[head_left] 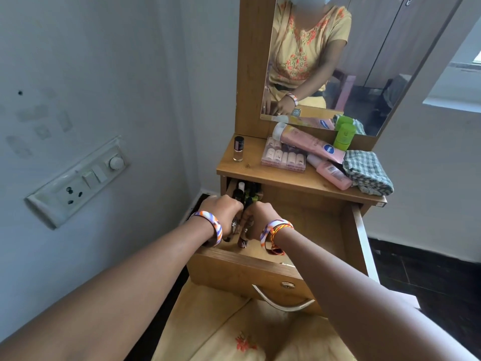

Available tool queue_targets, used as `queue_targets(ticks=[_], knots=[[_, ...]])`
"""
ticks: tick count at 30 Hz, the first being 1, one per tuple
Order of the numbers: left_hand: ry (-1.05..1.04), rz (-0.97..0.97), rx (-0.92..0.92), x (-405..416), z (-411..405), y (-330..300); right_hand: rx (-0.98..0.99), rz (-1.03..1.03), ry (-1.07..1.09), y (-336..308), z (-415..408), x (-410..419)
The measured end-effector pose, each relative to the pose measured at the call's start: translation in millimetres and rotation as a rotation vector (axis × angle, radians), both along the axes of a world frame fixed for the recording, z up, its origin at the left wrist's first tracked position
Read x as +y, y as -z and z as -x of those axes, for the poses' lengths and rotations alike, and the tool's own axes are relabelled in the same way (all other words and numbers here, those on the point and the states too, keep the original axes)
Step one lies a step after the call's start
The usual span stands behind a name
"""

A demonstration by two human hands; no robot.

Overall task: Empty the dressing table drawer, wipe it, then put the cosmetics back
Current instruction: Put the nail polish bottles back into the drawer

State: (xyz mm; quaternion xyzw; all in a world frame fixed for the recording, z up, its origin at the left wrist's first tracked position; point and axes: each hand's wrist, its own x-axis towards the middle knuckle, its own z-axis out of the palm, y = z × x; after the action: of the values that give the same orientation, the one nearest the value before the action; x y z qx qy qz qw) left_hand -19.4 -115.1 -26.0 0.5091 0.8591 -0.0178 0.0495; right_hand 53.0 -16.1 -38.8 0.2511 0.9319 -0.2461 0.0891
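Both hands are down in the open drawer (348,230), working at its left side. The left hand (221,212) is curled shut around dark slim cosmetics (243,196), pencils or tubes by the look of them, and the right hand (257,214) is closed right beside it on the same bunch, knuckles nearly touching. Exactly how many pieces each one holds, I cannot tell. More small bottles stand packed at the drawer's back left corner, while its right side lies bare.

Up on the desk (247,169) the rest waits: a nail polish bottle (238,148) standing alone on the left, a clear case of small bottles (283,156), a big pink tube (309,143) lying across it, a smaller pink bottle (333,174), a green container (344,136) by the mirror, and the checked cloth (367,171) folded at the right edge.

Whether this bunch is coming out or going in, the frame doesn't settle. Either way, the tidy way is to keep the sticks bundled upright and move them as one, low and steady, so none roll across the bare wood or knock over the bottles behind.
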Motion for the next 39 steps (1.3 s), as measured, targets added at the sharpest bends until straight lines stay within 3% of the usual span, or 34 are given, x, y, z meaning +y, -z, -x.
queue_targets(ticks=[9,20,39], knots=[[0.033,0.127,0.191,1,3,8,0.034,0.024,0.007,9,3,-8],[0.01,0.238,0.209,0,0,8,0.045,0.05,-0.006,11,5,-8],[0.057,0.216,0.275,-4,-6,8,0.036,0.078,0.012,10,1,-9]])
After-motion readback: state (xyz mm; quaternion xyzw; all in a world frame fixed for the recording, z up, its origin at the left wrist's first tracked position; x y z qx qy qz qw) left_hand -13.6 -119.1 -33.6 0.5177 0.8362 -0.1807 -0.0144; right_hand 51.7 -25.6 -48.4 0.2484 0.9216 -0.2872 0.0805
